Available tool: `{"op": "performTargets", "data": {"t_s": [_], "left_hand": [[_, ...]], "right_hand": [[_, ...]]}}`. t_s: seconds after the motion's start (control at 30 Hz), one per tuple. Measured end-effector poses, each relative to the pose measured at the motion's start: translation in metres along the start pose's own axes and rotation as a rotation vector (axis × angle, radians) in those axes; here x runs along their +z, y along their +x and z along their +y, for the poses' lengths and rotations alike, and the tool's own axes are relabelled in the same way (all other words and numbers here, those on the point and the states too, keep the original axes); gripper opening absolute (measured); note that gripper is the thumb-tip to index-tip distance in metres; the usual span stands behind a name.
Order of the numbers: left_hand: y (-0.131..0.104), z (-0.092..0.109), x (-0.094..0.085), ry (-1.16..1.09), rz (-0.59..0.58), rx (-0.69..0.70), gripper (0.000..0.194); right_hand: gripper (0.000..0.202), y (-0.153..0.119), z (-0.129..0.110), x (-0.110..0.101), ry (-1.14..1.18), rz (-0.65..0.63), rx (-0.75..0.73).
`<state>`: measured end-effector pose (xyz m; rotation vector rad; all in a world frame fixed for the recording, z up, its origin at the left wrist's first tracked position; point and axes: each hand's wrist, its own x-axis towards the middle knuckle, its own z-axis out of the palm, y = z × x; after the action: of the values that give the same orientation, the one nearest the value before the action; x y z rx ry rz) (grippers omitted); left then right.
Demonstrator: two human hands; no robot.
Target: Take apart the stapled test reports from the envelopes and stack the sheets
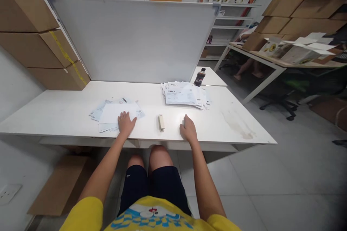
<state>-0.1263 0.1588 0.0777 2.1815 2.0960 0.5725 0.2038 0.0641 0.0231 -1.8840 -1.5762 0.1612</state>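
Note:
My left hand (126,124) lies with fingers spread on a loose pile of white printed sheets (110,113) at the left of the desk. Between my hands, a cream-coloured stapler (161,122) rests on the desktop, touched by neither. To its right, my right hand (188,129) is closed, its fingers curled and resting on the desk; whatever they may hold is hidden. Beyond that hand sits a second, thicker stack of printed papers (181,96), its edges uneven.
A whiteboard (138,39) stands along the back of the white desk (67,104). Cardboard boxes (62,74) are piled at its left end. A dark drink bottle (200,77) stands behind the right paper stack. Another person's legs (248,68) show by a second table.

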Motion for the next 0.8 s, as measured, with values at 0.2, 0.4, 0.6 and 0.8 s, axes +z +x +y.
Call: {"op": "performTargets", "data": {"t_s": [0.2,0.4,0.6,0.8], "left_hand": [[-0.057,0.003,-0.011,-0.103,0.022,0.036,0.038],[-0.139,0.023,-0.026,-0.553,0.252,0.234,0.032],[-0.177,0.049,-0.032,-0.512,-0.059,0.812,0.042],[-0.190,0.076,-0.026,-0.407,-0.059,0.942,0.051]], "right_hand": [[0.058,-0.006,-0.004,-0.017,0.587,0.131,0.198],[0.036,-0.086,-0.070,-0.025,1.106,0.051,0.407],[0.048,-0.168,-0.136,-0.013,1.439,-0.279,0.569],[0.047,-0.151,-0.134,-0.024,1.577,-0.079,0.740]]}}
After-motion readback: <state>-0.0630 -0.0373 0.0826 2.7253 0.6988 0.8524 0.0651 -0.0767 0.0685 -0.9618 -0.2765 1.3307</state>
